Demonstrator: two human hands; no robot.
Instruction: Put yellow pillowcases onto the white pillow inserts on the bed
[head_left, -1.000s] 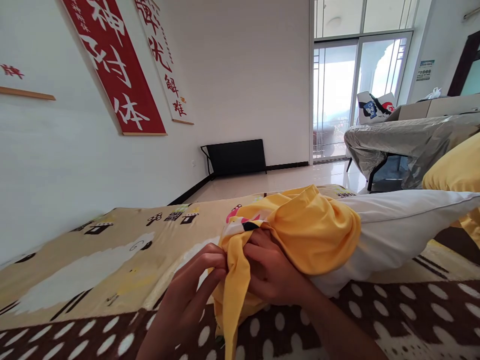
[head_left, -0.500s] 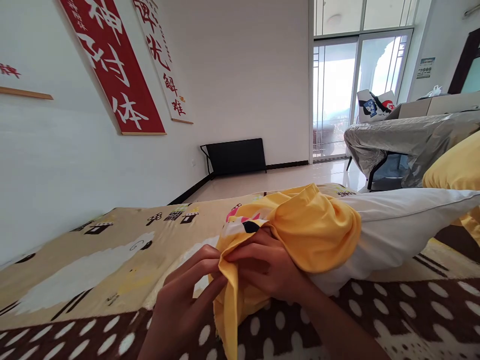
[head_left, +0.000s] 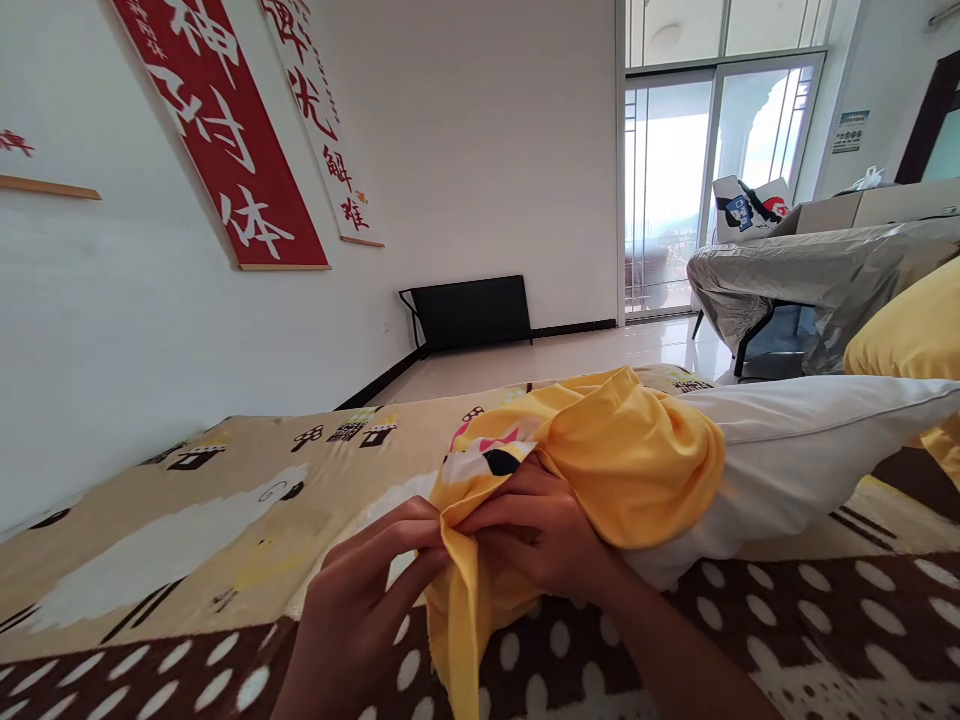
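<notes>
A yellow pillowcase point(head_left: 637, 450) with a printed white, pink and black pattern is bunched over the left end of a white pillow point(head_left: 795, 450). Its loose edge hangs down in a fold toward me. My left hand point(head_left: 375, 590) pinches this edge between thumb and fingers, at the left side of the cloth. Close beside it, my right hand point(head_left: 547, 530) grips the same edge, with some of its fingers tucked under the cloth and hidden. The pillow lies on a patterned blanket point(head_left: 187, 540), its right end reaching the picture's edge.
Another yellow pillow point(head_left: 907, 335) is at the far right. Beyond the bed, a plastic-covered table point(head_left: 795, 255) carries boxes point(head_left: 862, 212). A black folded frame point(head_left: 472, 313) leans at the wall, and sliding glass doors point(head_left: 671, 190) stand behind. Red and white banners point(head_left: 247, 150) hang on the left.
Both hands keep hold of the pillowcase edge in nearly the same place. The cloth fold between them has shifted only slightly, and the view has moved a little.
</notes>
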